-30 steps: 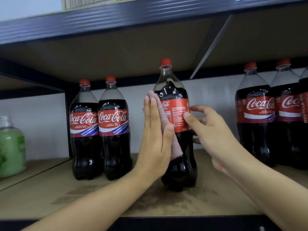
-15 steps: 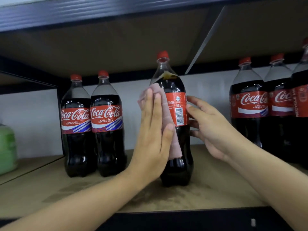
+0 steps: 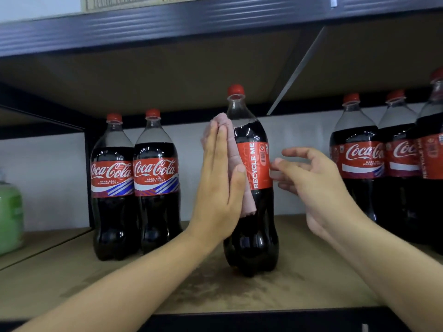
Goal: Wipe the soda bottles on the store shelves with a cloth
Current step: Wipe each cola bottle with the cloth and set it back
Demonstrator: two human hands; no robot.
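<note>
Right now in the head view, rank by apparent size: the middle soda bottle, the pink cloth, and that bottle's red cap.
1. Middle soda bottle, by far the largest.
2. Pink cloth, though the left hand pressing it to the bottle hides part of it.
3. Red cap, smallest.

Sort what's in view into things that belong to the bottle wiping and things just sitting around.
Part of the job:
pink cloth
middle bottle
left hand, pressing the cloth flat on it
right hand, beside the label
pair of bottles on the left
bottles on the right

Just there:
green jar
cardboard box on the upper shelf
</note>
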